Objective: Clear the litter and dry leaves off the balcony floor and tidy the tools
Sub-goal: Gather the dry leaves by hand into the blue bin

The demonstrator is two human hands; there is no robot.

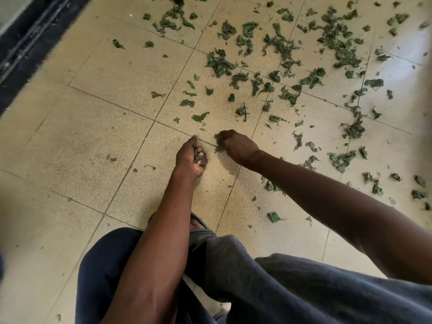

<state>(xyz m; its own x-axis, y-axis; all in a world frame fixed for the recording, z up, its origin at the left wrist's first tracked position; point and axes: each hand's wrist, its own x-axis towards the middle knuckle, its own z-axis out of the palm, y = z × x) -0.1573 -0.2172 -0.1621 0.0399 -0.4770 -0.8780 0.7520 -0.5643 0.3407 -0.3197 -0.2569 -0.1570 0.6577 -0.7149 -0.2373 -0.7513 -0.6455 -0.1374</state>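
Dry green leaves (278,45) lie scattered over the beige tiled balcony floor (98,118), thickest toward the upper right. My left hand (190,157) is low over the floor at centre, its fingers curled round a small bunch of leaves (198,157). Just to its right, my right hand (236,143) pinches a crumpled leaf (219,142) against the tile. Several single leaves (199,116) lie just beyond both hands.
A dark sliding-door track (25,47) runs along the upper left edge. My knees in dark trousers (245,272) and a sandalled foot (196,224) fill the bottom. More leaves (275,217) lie to the right of my legs.
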